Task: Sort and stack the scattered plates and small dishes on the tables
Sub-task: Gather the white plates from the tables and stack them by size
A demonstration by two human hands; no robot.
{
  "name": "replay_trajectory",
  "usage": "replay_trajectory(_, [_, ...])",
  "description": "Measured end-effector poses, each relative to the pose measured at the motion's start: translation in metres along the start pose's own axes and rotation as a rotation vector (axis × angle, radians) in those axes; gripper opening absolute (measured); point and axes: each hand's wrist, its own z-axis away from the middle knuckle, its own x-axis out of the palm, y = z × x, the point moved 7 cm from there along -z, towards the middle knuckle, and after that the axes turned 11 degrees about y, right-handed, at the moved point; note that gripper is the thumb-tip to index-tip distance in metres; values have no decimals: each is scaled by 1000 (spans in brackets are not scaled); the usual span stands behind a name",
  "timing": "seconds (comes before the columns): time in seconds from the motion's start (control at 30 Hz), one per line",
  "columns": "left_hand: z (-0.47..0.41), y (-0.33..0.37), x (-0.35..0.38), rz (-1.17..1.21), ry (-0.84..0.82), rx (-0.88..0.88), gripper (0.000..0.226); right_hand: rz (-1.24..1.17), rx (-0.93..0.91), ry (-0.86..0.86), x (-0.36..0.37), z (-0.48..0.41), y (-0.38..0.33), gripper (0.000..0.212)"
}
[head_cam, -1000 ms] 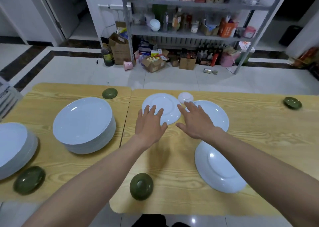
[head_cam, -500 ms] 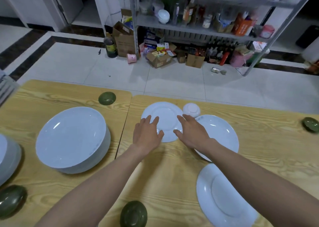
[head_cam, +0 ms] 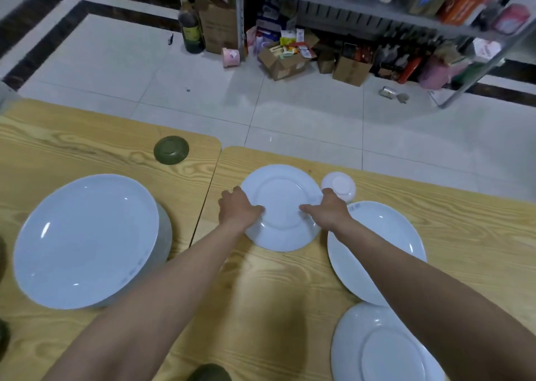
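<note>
On the white plate, left hand and right hand apparently pinch opposite rims.

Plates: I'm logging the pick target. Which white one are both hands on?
The far middle plate, beside the small white bowl: left hand and right hand grip its opposite edges. No hand is on the others.

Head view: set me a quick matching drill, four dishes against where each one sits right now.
Things:
1. green dish
2. small white bowl
3. plate stack
4. middle white plate

Places:
A. gripped at its rim by the left hand and right hand
B. left table, far edge
C. left table, near side
D. right table, just beyond the right hand

Pairs: 1-B, 2-D, 3-C, 4-A.
</note>
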Motion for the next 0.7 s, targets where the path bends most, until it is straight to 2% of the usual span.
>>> replay_trajectory(0.13, [-15,-10,6,35,-12,-117,73,-25,105,-8,14,-16,9,63])
replay_trajectory(0.33, [-33,-21,8,234,-29,-285,62,-144,251,18,20,-33,15,85])
replay_trajectory(0.47, [-37,-26,6,265,-26,-320,58,-187,318,19,27,-38,17,95])
replay_trajectory(0.6, [-36,-33,8,322,-19,-351,65,-173,338,60,30,-38,19,102])
replay_trajectory(0.7, [-34,-37,7,404,-17,-366,68,-260,365,75,30,-37,17,101])
